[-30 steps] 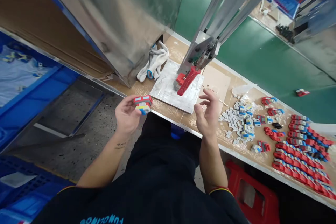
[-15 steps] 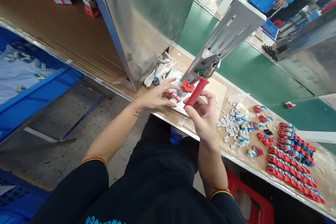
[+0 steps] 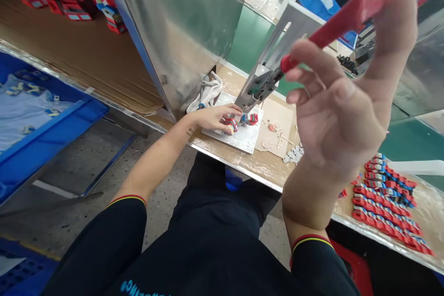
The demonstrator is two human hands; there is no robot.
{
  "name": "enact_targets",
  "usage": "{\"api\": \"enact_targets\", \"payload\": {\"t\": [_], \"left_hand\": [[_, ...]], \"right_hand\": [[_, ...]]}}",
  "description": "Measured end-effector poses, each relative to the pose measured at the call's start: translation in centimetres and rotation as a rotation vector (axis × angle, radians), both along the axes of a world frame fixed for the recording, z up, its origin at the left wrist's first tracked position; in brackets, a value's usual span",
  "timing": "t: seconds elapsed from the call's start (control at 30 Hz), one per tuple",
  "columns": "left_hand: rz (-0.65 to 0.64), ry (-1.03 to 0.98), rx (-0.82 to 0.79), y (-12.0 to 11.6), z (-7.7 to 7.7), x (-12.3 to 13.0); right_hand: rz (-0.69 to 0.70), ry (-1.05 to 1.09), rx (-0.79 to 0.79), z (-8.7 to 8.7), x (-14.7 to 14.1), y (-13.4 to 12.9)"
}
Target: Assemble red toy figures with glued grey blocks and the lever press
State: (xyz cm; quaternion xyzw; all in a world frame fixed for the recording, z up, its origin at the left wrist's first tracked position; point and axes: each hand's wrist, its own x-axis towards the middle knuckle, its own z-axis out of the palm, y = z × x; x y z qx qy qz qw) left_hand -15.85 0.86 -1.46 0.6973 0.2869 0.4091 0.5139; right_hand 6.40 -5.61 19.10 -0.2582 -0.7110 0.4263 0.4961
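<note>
We pinch the toy [image 3: 231, 125] on the plate [image 3: 244, 144] with our left hand [image 3: 215, 117], beside a second toy [image 3: 251, 119]; our right hand [image 3: 342, 115] grasps the raised handle [image 3: 333, 24]. Toy rows [image 3: 386, 215] appear assembled; loose parts [image 3: 294, 154] lie unfitted.

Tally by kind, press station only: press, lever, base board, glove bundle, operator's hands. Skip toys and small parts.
Press: 1
Red lever: 1
Base board: 1
Glove bundle: 1
Operator's hands: 2 (left hand, right hand)
Total: 6
</note>
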Motion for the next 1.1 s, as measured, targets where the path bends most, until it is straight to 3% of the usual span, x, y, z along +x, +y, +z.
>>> {"api": "enact_targets", "payload": {"t": [0.1, 0.23, 0.37, 0.53, 0.67, 0.77, 0.83, 0.9, 1.03, 1.1], "left_hand": [[0.024, 0.001, -0.032, -0.1, 0.3, -0.1], [0.061, 0.012, -0.138, -1.5, 0.9, -0.9], [0.27, -0.144, -0.25, -3.4, 0.7, -1.3], [0.515, -0.41, -0.365, -4.5, 0.0, 0.5], [0.556, -0.497, -0.511, -4.4, 0.0, 2.3], [0.572, -0.497, -0.517, -4.4, 0.1, 3.1], [0.576, -0.502, -0.465, -4.7, 0.0, 3.3], [0.583, -0.511, -0.387, -4.9, -0.3, 3.2], [0.571, -0.461, -0.179, -4.9, -0.8, 3.2], [0.514, -0.406, -0.089, -4.8, -0.9, 3.3]], "right_hand": [[0.097, 0.177, 0.109, 0.3, 0.1, 2.0], [0.105, 0.127, 0.12, 0.1, 1.0, 3.1], [0.046, -0.025, 0.147, 1.3, 1.5, 4.0], [0.016, -0.196, 0.152, 3.4, 0.9, 5.7], [-0.073, -0.178, 0.052, 4.4, 0.1, 6.4], [-0.032, -0.184, 0.06, 4.1, 0.7, 6.2], [0.013, -0.084, 0.131, 2.4, 1.8, 5.2], [-0.01, 0.083, 0.193, -1.3, 3.1, 3.4], [-0.207, 0.056, -0.034, -12.1, 4.2, 0.6], [-0.207, -0.031, -0.17, -16.8, 3.6, 0.7]]}}
